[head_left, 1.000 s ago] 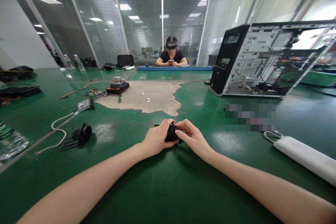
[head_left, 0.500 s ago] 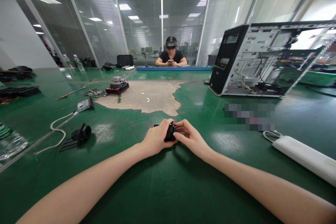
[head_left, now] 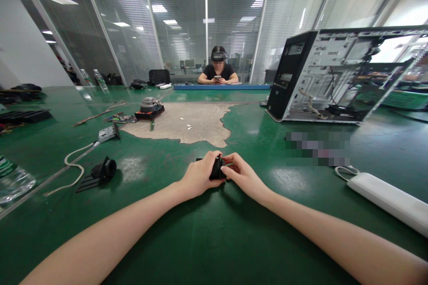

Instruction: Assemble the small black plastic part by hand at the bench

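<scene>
A small black part [head_left: 216,171] is held low over the green table [head_left: 214,231], in front of the bare beige patch [head_left: 200,120]. My left hand [head_left: 201,173] is wrapped round its left side, thumb below and fingers over the top. On its right side, my right hand [head_left: 245,177] is closed, with thumb and fingertips on the part's edge. The fingers hide much of the part's shape. Farther left lies another black part with a round opening [head_left: 109,168] and flat slats.
An open computer case [head_left: 290,80] stands at the back right, with a white power strip [head_left: 388,200] nearer. At left are a bottle [head_left: 15,180], a metal bracket [head_left: 109,132] with a cable, and a red-black device [head_left: 149,109]. A person [head_left: 218,71] sits opposite.
The fingers of my right hand have shifted very slightly at the black part's right edge. My left hand keeps its place and grip.
</scene>
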{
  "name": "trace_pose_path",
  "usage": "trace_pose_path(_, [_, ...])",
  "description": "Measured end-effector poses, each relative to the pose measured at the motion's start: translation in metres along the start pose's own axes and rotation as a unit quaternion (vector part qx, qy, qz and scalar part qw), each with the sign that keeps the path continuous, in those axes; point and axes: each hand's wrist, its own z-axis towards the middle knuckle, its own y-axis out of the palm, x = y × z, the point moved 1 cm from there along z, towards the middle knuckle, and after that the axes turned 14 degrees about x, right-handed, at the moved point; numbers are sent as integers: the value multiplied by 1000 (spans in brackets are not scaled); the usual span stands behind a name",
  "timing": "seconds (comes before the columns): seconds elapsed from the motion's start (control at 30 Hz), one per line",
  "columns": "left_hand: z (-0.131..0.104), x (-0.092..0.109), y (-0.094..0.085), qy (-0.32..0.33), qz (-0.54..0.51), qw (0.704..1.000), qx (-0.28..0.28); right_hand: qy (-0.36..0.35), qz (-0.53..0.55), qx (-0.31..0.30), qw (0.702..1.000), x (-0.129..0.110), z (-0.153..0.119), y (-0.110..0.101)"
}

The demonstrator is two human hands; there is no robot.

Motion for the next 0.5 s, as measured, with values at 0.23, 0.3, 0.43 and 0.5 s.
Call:
trace_pose_path(0.23, [0, 0, 0, -6, 5, 1000, 0, -67, 37, 26, 997, -1, 0, -1])
trace_pose_path(0.3, [0, 1, 0, -6, 3, 1000, -2, -58, 34, 26, 997, 1, 1, -1])
trace_pose_path(0.43, [0, 1, 0, 2, 2, 1000, -1, -14, 19, 22, 999, 3, 2, 1])
trace_pose_path(0.5, [0, 0, 0, 6, 2, 1000, -1, 2, 10, 8, 1000, 3, 1, 1])
